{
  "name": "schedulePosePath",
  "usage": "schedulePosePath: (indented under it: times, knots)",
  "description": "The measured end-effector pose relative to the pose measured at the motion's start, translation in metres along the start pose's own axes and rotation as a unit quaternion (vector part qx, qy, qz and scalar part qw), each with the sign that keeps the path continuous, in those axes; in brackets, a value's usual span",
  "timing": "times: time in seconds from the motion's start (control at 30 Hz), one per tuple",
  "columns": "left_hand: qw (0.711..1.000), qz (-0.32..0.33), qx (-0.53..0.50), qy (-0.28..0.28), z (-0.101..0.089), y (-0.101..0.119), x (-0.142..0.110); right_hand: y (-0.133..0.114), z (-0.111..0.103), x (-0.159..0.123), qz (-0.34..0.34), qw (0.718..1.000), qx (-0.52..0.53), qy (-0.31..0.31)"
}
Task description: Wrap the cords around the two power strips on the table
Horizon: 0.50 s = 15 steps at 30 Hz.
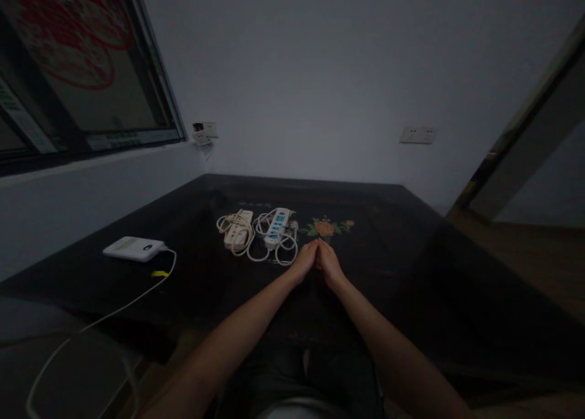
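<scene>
My left hand (304,260) and my right hand (329,263) rest at the near middle of the dark table (361,309). Their fingertips touch, the fingers stretched forward, and no object shows between them. Just left of my left hand lies a white power strip (277,223) with a blue socket face, its white cord looped around it. Beside that, further left, is a cream power strip (236,236) wrapped in its own cord. A printed flower pattern (325,228) marks the tabletop right beyond my fingertips.
At the table's left side lies a white power bank (134,248) with a white cable (132,301) hanging over the front edge. A yellow tag (159,273) lies near it. Wall sockets (418,134) are at the back right, and a window (86,66) is at left.
</scene>
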<state>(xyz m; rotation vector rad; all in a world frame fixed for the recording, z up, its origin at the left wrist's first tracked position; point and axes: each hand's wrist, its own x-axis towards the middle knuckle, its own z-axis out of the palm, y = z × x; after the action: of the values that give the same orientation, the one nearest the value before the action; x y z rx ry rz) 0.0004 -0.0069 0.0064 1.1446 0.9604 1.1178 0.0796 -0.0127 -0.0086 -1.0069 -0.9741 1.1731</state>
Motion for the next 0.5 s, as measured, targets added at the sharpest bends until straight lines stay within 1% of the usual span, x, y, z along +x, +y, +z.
schedulePosePath:
  times: [0.1, 0.5]
  knots:
    - [1.000, -0.012, -0.002, -0.002, 0.0011, 0.0016, -0.0028, 0.0011, -0.0003, 0.0006, 0.003, 1.000, -0.002, 0.003]
    - [1.000, -0.028, -0.009, -0.002, 0.0027, 0.0052, -0.0040, 0.0025, -0.0009, 0.0020, 0.009, 1.000, -0.009, 0.004]
